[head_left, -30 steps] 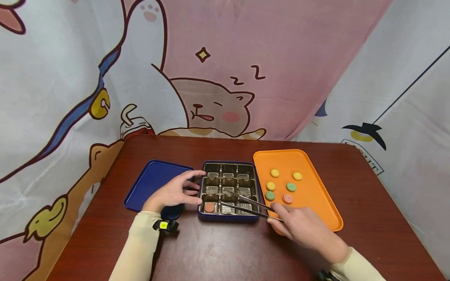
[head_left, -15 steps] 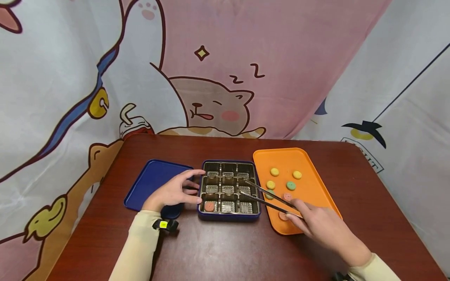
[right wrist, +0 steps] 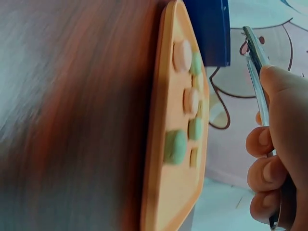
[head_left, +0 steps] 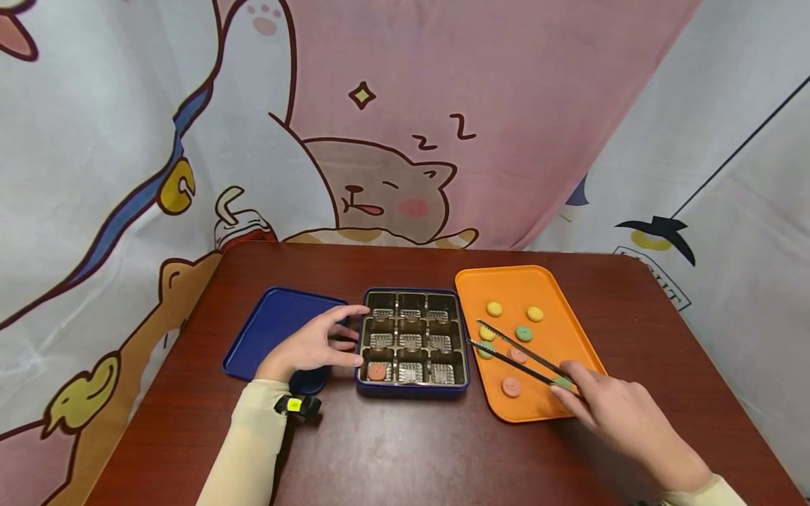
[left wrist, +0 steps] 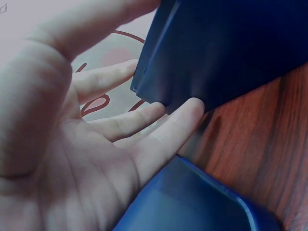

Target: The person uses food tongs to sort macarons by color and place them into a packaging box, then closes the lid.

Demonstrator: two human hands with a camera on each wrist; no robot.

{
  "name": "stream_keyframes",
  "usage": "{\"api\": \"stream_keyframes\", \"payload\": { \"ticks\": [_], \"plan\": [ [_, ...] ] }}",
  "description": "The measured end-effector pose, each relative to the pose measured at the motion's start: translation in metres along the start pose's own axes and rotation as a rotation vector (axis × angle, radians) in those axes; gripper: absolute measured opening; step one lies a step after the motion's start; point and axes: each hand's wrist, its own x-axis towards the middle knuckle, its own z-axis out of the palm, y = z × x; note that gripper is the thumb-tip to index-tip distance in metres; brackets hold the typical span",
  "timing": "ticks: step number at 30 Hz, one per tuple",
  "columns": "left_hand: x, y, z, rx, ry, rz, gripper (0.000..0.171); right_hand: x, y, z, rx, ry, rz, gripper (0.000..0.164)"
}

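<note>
My left hand [head_left: 313, 344] lies at the left side of a blue tin box [head_left: 411, 394], thumb and straight fingertips touching its wall. Inside is a divided insert with several compartments; the front left one holds a pink cookie [head_left: 376, 372]. My right hand [head_left: 623, 414] grips a pair of long metal tongs [head_left: 531, 372], their tips apart with nothing between them. The tongs hang over the left part of an orange tray [head_left: 538, 284]. On it lie several small round cookies: yellow [head_left: 534, 314], green [head_left: 523, 334] and pink [head_left: 511, 386]. A green cookie [right wrist: 175, 147] is partly hidden by the tongs in the head view.
A blue lid [head_left: 275, 327] lies to the left of the box, partly under my left hand in the head view. The orange tray stands right beside the box. A printed cloth [head_left: 538, 126] hangs behind the brown table [head_left: 405, 450].
My right hand and the tongs have moved right, from over the box to over the orange tray, uncovering the box's front right compartments. My left hand has stayed at the box.
</note>
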Motion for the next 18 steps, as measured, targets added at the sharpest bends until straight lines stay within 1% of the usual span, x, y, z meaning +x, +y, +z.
{"api": "stream_keyframes", "payload": {
  "ticks": [6,18],
  "plan": [
    [-0.001,0.002,-0.001,0.000,0.003,0.005,0.090,-0.011,0.014,0.002,-0.020,-0.023,0.045,0.033],
    [-0.001,0.001,0.000,-0.015,-0.001,0.007,0.088,-0.027,0.028,0.000,-0.010,-0.147,0.146,0.032]
  ]
}}
